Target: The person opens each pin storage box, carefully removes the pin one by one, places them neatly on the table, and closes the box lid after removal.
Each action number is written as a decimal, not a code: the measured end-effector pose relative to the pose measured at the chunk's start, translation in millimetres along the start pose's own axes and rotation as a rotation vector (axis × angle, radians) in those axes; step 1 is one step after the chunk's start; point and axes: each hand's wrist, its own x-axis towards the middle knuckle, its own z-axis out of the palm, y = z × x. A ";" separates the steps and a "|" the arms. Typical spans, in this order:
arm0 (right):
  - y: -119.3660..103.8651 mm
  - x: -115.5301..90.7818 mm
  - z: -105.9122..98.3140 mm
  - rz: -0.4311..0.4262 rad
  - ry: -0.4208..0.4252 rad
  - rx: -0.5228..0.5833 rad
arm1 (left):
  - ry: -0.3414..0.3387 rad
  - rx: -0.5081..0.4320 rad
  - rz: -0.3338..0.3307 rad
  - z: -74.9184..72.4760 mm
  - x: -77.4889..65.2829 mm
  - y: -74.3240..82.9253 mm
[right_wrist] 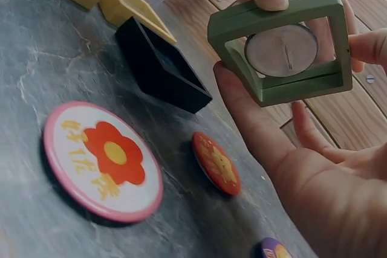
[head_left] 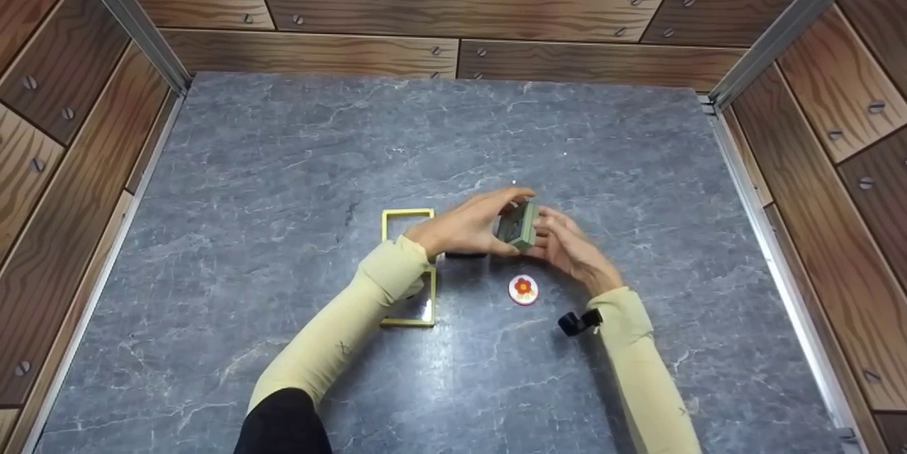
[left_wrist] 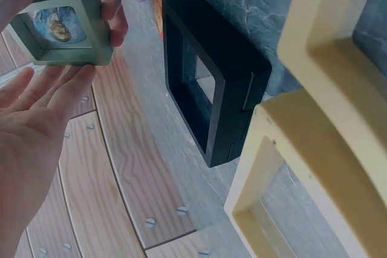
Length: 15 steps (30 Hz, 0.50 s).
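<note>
Both hands hold a small green display frame [head_left: 528,227] above the tabletop, tilted on edge. My left hand [head_left: 471,220] grips it from the left, thumb and fingers on opposite edges. From the right, my right hand [head_left: 570,248] holds its other side with the fingers. In the frame's window sits a round pin badge [right_wrist: 281,52]; its pin back faces the right wrist view, while a blue and gold picture shows in the left wrist view. Nearest below lies a white badge with a red flower [head_left: 524,290]. A black frame [left_wrist: 242,83] stands close to the left hand.
Two yellow frames [head_left: 407,212] [head_left: 434,298] lie under and beside the left forearm, partly hidden by it. A red badge [right_wrist: 216,162] and a purple badge [right_wrist: 273,248] lie near the flower badge. Wood-patterned walls [head_left: 453,4] border the grey marbled tabletop [head_left: 283,156].
</note>
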 end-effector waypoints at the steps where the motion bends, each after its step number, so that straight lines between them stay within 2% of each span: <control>1: 1.0 0.0 0.2 -0.002 -0.005 0.008 | -0.002 -0.003 -0.001 0.4 -0.4 -0.1; 8: 5.0 0.0 -0.2 -0.015 -0.041 0.056 | 0.003 -0.061 -0.013 -0.1 -7.3 -2.9; 15: 9.3 0.6 0.8 -0.008 -0.091 0.083 | 0.022 -0.055 -0.051 -3.2 -21.1 -4.1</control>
